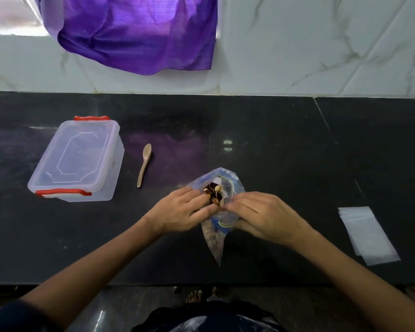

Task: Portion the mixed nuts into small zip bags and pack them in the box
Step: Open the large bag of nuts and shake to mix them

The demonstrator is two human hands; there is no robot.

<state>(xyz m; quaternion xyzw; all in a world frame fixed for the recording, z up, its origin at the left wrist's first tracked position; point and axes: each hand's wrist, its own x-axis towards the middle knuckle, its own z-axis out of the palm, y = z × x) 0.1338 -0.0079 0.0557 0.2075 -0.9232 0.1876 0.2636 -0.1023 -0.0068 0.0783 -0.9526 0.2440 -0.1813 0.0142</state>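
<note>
Both hands were on the big nut bag (216, 188) at the middle of the black tabletop (285, 144). Left hand (181, 212) gripped the bag's left edge near the mouth, fingers curled closed on the plastic. Right hand (264, 216) pinched the right edge the same way, fingertips closed on it. Between them the mouth was spread open, mixed nuts (212, 194) visible inside. Bag's lower end trailed toward the tabletop's near edge, partly hidden under the hands.

Clear plastic box (79, 161) with red clips sat well to the left, lid on, looked empty but hard to tell through the plastic. Small wooden spoon (144, 164) lay just right of the box, bowl pointing away, touching nothing. Stack of small empty zip bags (367, 236) lay flat on the right side, well apart from the hands.

Purple cloth (134, 32) hung over the white tiled wall behind.
</note>
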